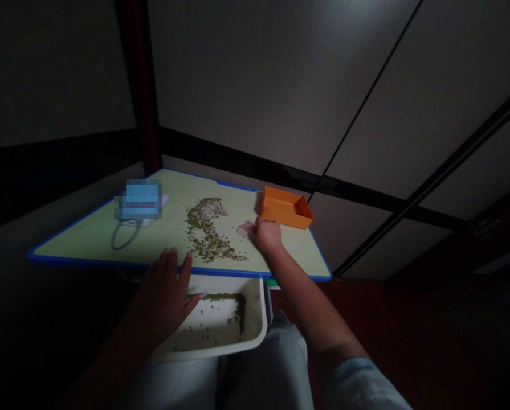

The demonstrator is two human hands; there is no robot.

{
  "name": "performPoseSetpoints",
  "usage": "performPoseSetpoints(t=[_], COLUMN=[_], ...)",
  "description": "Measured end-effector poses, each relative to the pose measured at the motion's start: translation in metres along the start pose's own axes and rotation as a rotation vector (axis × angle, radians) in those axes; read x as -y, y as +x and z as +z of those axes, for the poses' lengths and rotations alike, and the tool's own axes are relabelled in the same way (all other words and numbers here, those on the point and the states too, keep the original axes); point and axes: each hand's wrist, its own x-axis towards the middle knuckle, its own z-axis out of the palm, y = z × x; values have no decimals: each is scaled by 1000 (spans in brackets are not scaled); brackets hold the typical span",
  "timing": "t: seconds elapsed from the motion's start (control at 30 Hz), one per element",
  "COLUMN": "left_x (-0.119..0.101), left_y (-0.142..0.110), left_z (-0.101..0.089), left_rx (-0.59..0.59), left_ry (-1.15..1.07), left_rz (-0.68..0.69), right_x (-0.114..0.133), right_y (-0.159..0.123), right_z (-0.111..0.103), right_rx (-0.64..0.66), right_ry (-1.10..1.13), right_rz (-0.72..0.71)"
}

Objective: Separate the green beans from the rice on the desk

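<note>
My right hand (268, 234) is closed over the board, beside the orange box. At its fingertips is a small pale, see-through patch (244, 229); I cannot make out what it is. To its left, small green grains (209, 242) lie scattered in a curved heap, with whitish grains (207, 209) mixed in at the far end. My left hand (167, 290) is open, fingers spread, at the near blue edge of the board. Its thumb reaches over the white drawer-like bin (255, 336), where more green grains lie along the walls and corner.
The pale tabletop board (90, 239) has a blue rim. An orange box (286, 208) stands at its back right. A blurred-out blue device (138, 199) with a looped cable (120, 236) rests at the left. Cabinet panels (255, 85) rise behind the board.
</note>
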Motion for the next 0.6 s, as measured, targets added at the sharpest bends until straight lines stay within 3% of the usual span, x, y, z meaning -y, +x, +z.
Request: performPoseSetpoints(t=[0.33, 0.47, 0.6], left_x=[2, 3, 4], left_y=[0, -1, -2], left_z=[-1, 0, 2], left_rx=[4, -30, -40], left_ry=[0, -12, -28], left_rz=[16, 30, 32], right_x=[-12, -21, -39], right_y=[-16, -19, -25], right_z=[2, 10, 21], right_rx=[-35, -119, -185], right_ry=[27, 208, 630], right_rz=[-227, -154, -20])
